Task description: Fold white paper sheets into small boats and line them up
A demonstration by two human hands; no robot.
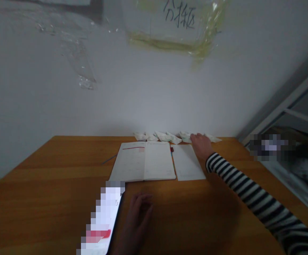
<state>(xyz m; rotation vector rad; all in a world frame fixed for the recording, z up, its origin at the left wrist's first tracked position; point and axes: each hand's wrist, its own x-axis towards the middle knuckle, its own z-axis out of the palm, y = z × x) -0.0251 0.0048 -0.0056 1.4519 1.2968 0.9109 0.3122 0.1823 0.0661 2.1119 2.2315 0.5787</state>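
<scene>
My right hand (201, 145), in a black-and-white striped sleeve, reaches to the far edge of the wooden table (50, 184). Its fingers curl down on one of the small white packets (185, 136) lined up against the wall; whether it grips the packet is hidden. My left hand (139, 212) rests flat on the table near me, fingers stretched out, next to a lit phone (103, 223). An open notebook (143, 161) lies in the middle, with a loose white sheet (188, 164) to its right.
A pen or pencil (108, 160) lies left of the notebook. A white wall stands right behind the table, with a taped plastic-covered sign (175, 24) high on it. A metal frame (289, 106) runs along the right side.
</scene>
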